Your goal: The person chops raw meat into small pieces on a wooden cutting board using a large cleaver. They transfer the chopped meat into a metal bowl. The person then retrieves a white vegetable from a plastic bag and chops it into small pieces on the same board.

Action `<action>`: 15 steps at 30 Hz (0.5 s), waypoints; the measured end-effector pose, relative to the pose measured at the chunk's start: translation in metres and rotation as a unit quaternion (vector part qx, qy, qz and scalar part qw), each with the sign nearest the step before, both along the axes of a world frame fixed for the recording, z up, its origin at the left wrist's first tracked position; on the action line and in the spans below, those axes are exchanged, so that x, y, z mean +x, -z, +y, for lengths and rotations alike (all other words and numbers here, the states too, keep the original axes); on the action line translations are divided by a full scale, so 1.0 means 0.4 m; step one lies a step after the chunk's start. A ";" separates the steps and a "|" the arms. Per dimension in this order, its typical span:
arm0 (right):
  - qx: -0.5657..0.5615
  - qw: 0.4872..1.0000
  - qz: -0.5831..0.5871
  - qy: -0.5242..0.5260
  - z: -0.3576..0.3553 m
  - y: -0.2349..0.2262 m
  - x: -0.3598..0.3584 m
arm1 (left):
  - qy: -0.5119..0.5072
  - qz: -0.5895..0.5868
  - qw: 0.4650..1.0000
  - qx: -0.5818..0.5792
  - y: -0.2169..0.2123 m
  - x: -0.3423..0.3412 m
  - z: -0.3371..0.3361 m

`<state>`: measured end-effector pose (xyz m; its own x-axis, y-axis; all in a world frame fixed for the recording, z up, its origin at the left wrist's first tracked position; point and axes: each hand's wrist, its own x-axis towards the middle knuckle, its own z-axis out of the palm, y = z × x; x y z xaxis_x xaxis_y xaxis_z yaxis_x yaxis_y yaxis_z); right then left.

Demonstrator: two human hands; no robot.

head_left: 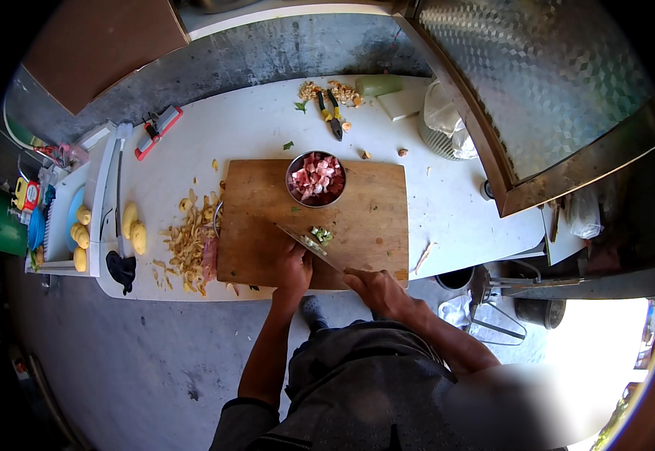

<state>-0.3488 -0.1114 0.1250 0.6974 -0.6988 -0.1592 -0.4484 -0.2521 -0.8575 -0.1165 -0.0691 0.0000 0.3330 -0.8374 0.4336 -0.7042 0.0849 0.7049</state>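
My right hand (379,291) is closed round the handle of a kitchen knife (326,255). The blade slants up to the left over a wooden cutting board (256,195). Against the blade's near side sits my left hand (294,267), its fingers curled; whatever they pinch, if anything, is hidden. Just beyond the blade lies a small heap of chopped green-and-white vegetable (321,235). A round metal bowl (289,189) of cut raw meat (317,176) stands at the board's far edge.
Left of the board are a pile of peelings (188,233), a pinkish piece of meat (209,258) and potatoes (138,237). Pliers (333,122) and a pale green gourd piece (379,85) lie at the back. A framed glass panel (545,83) overhangs the right side.
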 end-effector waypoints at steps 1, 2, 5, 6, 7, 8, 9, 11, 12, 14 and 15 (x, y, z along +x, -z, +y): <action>-0.004 1.000 -0.006 0.002 0.003 0.000 -0.002 | 0.002 -0.002 1.000 0.006 0.004 0.000 0.001; -0.011 1.000 0.001 -0.001 0.002 0.005 -0.002 | 0.003 -0.003 1.000 0.013 0.011 0.000 0.002; -0.035 0.999 0.035 -0.008 -0.011 0.044 0.017 | 0.006 0.008 1.000 0.009 0.025 0.003 0.001; -0.045 0.997 0.056 -0.008 -0.016 0.059 0.033 | 0.007 0.014 1.000 0.004 0.025 0.003 -0.002; -0.055 0.995 0.077 -0.008 -0.019 0.065 0.042 | 0.009 0.006 1.000 0.001 0.026 0.002 -0.002; -0.071 0.995 0.068 -0.005 -0.020 0.054 0.047 | 0.008 -0.002 1.000 -0.002 0.022 0.004 0.000; -0.088 0.994 0.058 -0.002 -0.019 0.034 0.052 | 0.007 -0.011 1.000 -0.005 0.017 0.005 0.003; -0.095 0.995 0.015 0.019 -0.018 0.043 0.062 | 0.009 -0.026 0.999 0.038 0.006 0.009 0.015; -0.087 0.995 -0.017 0.037 -0.017 0.078 0.068 | 0.009 -0.032 0.998 0.059 0.000 0.010 0.017; -0.065 0.996 -0.039 0.051 -0.012 0.097 0.067 | 0.003 -0.028 0.998 0.057 -0.009 0.005 0.021; -0.053 0.997 -0.028 0.046 -0.008 0.084 0.057 | -0.002 -0.024 0.998 0.057 -0.009 0.003 0.025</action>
